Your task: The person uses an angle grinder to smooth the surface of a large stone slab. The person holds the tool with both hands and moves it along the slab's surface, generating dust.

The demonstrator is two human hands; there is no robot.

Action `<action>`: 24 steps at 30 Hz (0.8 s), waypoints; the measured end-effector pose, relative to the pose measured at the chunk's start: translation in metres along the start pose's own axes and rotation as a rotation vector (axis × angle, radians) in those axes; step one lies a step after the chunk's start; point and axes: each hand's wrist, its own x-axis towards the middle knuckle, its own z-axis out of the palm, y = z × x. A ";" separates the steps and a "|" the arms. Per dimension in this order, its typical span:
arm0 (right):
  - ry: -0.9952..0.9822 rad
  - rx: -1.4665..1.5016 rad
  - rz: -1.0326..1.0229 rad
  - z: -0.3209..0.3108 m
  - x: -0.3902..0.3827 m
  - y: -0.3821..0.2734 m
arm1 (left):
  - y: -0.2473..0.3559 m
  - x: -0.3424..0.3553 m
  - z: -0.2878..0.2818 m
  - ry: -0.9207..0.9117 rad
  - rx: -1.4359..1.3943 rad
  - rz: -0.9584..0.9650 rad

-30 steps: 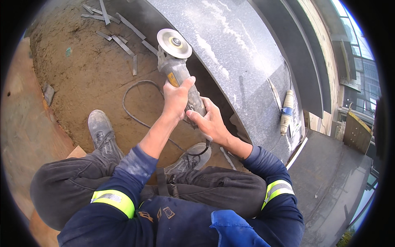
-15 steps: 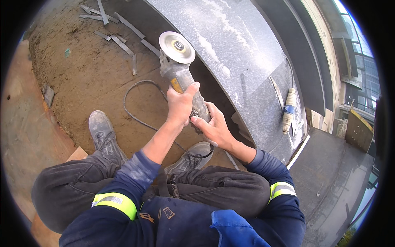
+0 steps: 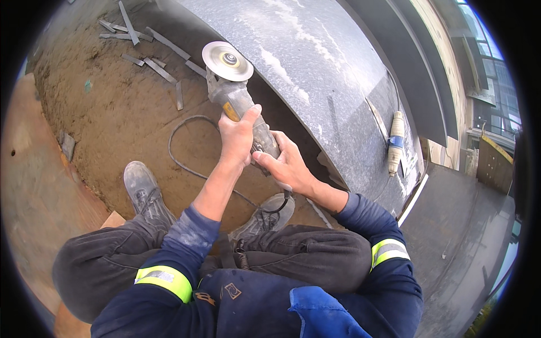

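Both my hands hold an angle grinder (image 3: 232, 97), its dusty grey body slanting up and to the left. Around the body near its yellow patch wraps my left hand (image 3: 238, 135). My right hand (image 3: 286, 164) grips the rear end, with the thumb lying along it. At the front sits a pale cutting disc (image 3: 227, 61), beside the near edge of a grey stone slab (image 3: 315, 73) streaked with white dust. The disc overlaps that edge in the picture; whether they touch I cannot tell. From the rear a dark cord (image 3: 172, 143) loops over the ground.
Several narrow stone offcuts (image 3: 160, 70) lie on the brown dirt (image 3: 118, 112) at the far left. A cable connector (image 3: 395, 143) with a blue band rests on the slab. More dark slabs (image 3: 394, 50) stand at the right. A wooden board (image 3: 51, 191) lies left of my shoes (image 3: 141, 183).
The grinder and both hands have shifted a little left in the picture, along the slab's edge. Both hands keep their hold. Haze now shows at the slab's far edge.
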 end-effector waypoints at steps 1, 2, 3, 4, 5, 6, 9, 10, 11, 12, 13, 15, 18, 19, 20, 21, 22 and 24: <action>-0.007 0.026 0.030 0.000 0.001 -0.002 | 0.000 0.002 -0.001 -0.006 0.000 0.001; -0.014 0.053 0.059 0.000 0.003 -0.003 | 0.001 0.003 -0.001 -0.009 0.001 -0.001; -0.002 0.056 0.037 0.002 0.004 -0.001 | 0.002 0.005 -0.001 -0.012 0.003 -0.002; 0.009 0.060 0.013 0.003 0.006 0.001 | 0.003 0.006 -0.001 -0.014 0.003 -0.002; 0.019 0.062 -0.011 0.004 0.008 0.002 | 0.005 0.007 -0.001 -0.013 0.005 -0.003; 0.016 0.060 -0.003 0.004 0.010 0.000 | 0.006 0.009 -0.001 -0.012 0.006 -0.004; 0.014 0.037 -0.010 0.005 0.015 -0.004 | 0.010 0.014 -0.002 -0.019 0.008 -0.018; 0.022 0.024 -0.033 0.005 0.017 -0.001 | 0.012 0.015 -0.003 -0.022 0.009 -0.024; 0.029 0.011 -0.056 0.006 0.019 0.000 | 0.013 0.016 -0.002 -0.024 0.013 -0.025; 0.026 -0.001 -0.042 0.006 0.020 -0.001 | 0.015 0.016 -0.002 -0.027 0.017 -0.026; 0.023 -0.013 -0.030 0.006 0.021 -0.002 | 0.016 0.017 -0.003 -0.029 0.021 -0.026; 0.028 -0.017 -0.032 0.008 0.023 -0.002 | 0.016 0.019 -0.005 -0.037 0.018 -0.028; 0.044 0.015 -0.053 0.011 0.025 0.003 | 0.017 0.021 -0.005 -0.050 0.001 -0.028; 0.041 0.031 -0.049 0.011 0.026 0.004 | 0.017 0.022 -0.005 -0.054 -0.007 -0.027; 0.038 0.047 -0.044 0.011 0.027 0.004 | 0.017 0.024 -0.005 -0.053 -0.002 -0.032; 0.034 0.039 -0.035 0.011 0.028 0.003 | 0.016 0.026 -0.006 -0.054 0.003 -0.037; 0.031 0.033 -0.028 0.011 0.029 0.000 | 0.017 0.027 -0.006 -0.055 0.009 -0.041; 0.025 0.044 -0.013 0.010 0.029 -0.006 | 0.018 0.030 -0.006 -0.064 0.003 -0.042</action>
